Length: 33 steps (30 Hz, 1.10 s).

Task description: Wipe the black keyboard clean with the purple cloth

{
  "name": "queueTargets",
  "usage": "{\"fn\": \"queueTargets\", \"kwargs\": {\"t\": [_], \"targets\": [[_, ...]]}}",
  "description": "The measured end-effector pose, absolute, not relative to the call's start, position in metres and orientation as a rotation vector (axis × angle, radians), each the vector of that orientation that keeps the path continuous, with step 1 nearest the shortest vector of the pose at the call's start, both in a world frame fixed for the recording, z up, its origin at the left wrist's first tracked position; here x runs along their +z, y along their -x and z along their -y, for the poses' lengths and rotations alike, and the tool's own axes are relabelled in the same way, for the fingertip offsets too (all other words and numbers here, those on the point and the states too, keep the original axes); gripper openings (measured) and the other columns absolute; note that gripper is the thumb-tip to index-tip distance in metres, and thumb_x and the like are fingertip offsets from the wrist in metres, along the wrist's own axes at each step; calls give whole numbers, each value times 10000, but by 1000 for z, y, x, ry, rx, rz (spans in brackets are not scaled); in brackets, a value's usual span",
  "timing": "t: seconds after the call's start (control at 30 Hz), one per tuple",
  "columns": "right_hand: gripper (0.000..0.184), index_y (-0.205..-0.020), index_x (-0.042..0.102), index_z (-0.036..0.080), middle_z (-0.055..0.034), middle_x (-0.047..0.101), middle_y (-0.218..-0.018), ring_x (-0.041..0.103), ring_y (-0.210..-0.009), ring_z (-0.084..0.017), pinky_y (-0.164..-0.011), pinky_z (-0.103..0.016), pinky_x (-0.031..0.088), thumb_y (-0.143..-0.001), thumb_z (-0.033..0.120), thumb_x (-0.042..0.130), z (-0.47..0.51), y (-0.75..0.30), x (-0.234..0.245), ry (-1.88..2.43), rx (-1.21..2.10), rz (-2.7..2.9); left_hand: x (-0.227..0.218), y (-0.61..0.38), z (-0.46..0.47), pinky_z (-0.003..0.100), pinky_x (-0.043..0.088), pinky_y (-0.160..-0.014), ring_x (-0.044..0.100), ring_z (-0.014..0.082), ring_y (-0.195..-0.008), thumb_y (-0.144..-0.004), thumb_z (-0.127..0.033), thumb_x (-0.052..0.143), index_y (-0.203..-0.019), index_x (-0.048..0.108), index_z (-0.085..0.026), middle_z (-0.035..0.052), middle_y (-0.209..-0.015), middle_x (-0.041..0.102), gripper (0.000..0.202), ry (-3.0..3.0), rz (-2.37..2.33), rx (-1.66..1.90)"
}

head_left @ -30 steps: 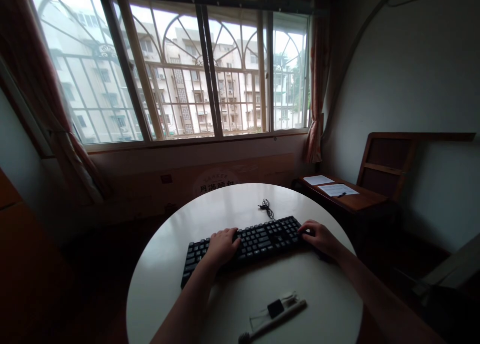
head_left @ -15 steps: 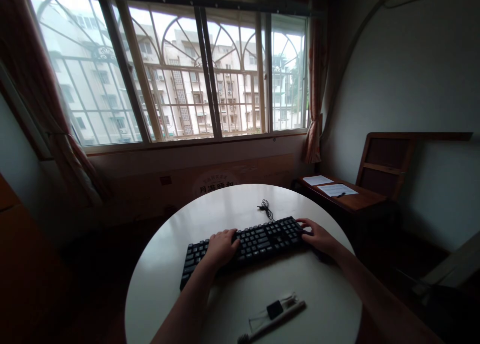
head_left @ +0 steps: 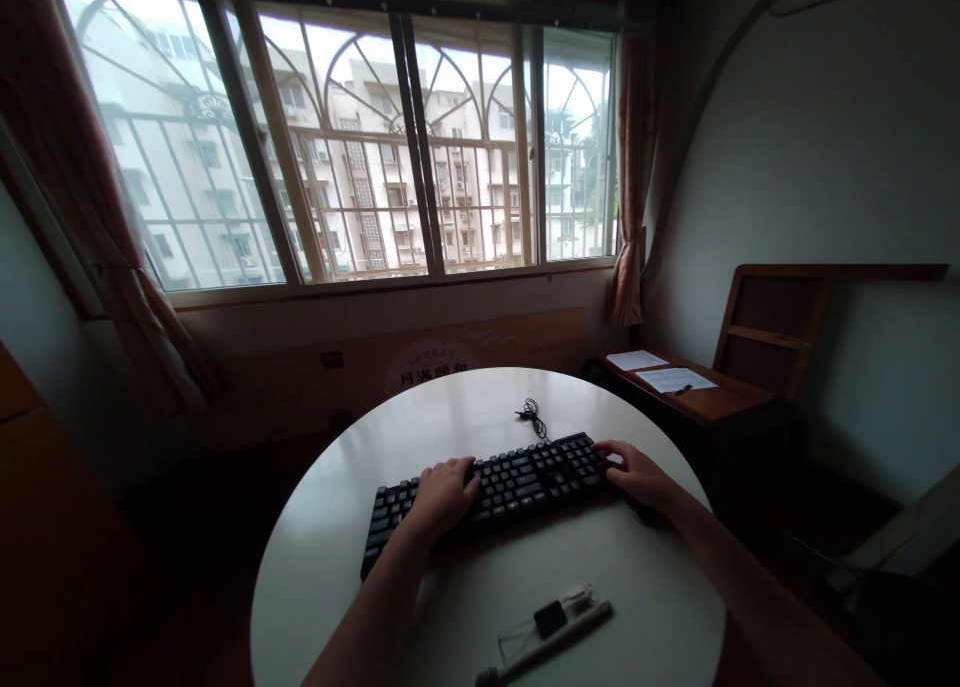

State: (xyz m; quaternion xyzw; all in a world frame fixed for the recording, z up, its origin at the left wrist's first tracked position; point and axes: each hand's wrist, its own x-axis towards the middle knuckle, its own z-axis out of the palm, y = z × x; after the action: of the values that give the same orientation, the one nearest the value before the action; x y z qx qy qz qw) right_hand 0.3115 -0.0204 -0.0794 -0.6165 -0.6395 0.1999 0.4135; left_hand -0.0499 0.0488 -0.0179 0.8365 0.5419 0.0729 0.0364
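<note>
We note left hand spread over keyboard, likely steadying it; right hand curls at its end, grip unclear.

I've got a round white table on my feed. Directly on it: black keyboard, slanted; bundled black cable beyond it; toothbrush nearer the camera, small dark square piece just beside.

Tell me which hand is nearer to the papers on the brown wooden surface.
Right. The right hand is at the right end of the keyboard, on the side toward the papers; the left hand is farther off, over the keyboard's left half.
</note>
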Motion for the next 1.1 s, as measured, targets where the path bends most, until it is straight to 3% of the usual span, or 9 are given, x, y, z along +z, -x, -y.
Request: {"fn": "queueTargets", "kwargs": {"t": [1.1], "targets": [[370, -1081, 706, 209, -73, 635, -1196, 579, -1161, -237, -1058, -371, 431, -754, 207, 532, 23, -314, -79, 1529, 505, 1647, -17, 50, -47, 460, 376, -1073, 533, 304, -1263, -933, -431, 412, -1383, 542, -229, 87, -1392, 594, 510, -2560, -1670, 219]]}}
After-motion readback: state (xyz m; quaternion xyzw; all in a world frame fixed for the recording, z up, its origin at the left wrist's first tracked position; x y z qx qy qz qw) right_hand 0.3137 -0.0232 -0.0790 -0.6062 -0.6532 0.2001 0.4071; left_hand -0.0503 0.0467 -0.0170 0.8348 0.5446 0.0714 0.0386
